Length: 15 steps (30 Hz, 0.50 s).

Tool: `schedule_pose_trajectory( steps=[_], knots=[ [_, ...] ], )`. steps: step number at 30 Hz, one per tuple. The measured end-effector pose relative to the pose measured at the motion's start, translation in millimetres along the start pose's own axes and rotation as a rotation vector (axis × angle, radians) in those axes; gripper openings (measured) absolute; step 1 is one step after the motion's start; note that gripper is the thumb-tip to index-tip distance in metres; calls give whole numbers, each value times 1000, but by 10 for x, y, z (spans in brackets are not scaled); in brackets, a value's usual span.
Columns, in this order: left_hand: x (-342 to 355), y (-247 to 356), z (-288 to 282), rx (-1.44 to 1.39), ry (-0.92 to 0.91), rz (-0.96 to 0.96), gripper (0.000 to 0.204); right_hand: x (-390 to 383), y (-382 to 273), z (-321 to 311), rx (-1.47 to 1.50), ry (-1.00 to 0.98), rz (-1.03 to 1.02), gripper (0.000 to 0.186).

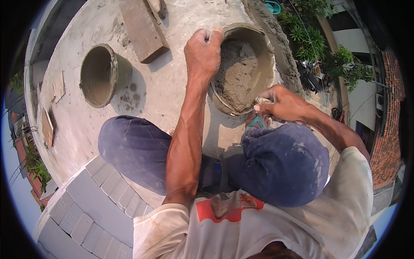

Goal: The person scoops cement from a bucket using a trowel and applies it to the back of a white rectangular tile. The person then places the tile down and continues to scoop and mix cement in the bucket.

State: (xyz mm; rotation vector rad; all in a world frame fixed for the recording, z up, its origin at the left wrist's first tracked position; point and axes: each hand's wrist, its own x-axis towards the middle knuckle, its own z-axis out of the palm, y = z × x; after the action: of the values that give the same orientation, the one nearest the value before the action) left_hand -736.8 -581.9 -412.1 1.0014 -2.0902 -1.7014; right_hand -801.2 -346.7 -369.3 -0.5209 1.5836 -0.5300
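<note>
A bucket (267, 56) coated with dried cement stands tilted in front of me. Wet grey mortar (239, 84) lies inside it, heaped toward the near side. My left hand (203, 54) is closed on the bucket's far left rim, thumb uppermost. At the near right edge of the bucket, my right hand (279, 103) is closed with its fingers curled; what they grip is hidden. A second mortar-stained bucket (122, 71) lies tipped to the left, its mouth facing left, with only residue visible inside.
A thick wooden plank (144, 32) lies on the concrete surface (164, 90) beyond the buckets. Grey blocks (97, 194) are stacked at lower left. A rough mortar-covered edge (282, 47) runs along the right, with plants (306, 41) and a tiled roof (390, 129) beyond it.
</note>
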Motion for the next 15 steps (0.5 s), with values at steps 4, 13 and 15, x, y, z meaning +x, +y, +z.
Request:
schedule_pose_trajectory(
  steps=[4,13,15],
  knots=[
    [-18,40,-29,32,32,-8,46,44,-127,134,525,6,81,28],
    [21,-80,-53,-33,10,5,46,297,534,224,1741,-362,-184,26],
    [69,-119,-55,-87,-3,9,45,91,671,140,1489,-202,-213,27]
  ],
)
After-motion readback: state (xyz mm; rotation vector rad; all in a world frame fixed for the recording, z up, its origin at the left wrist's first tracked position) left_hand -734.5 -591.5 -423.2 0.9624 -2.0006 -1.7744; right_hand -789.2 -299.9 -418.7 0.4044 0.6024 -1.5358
